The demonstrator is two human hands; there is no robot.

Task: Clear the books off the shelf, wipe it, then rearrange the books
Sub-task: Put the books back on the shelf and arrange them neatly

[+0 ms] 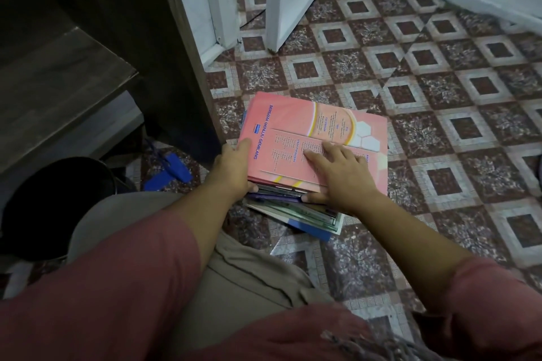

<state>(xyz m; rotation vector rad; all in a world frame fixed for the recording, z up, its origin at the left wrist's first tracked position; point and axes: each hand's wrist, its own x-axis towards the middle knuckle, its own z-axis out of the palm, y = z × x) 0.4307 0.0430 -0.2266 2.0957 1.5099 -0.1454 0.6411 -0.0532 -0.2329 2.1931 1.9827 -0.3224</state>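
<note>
While on tiled floor (440, 97), book stack (293, 126) beside dark shelf (164, 38), black bin (52, 199) near.

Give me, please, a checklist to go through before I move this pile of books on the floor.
1. Left hand grips the pile at its left edge: ok.
2. Right hand holds the pink book, fingers on the cover, thumb at the near edge: ok.
3. Pile squared: not ok; the lower books stick out toward you, skewed.
4. Shelf wiped: cannot tell; it is too dark.
5. Blue thing on the floor lies apart from the pile: ok.
</note>
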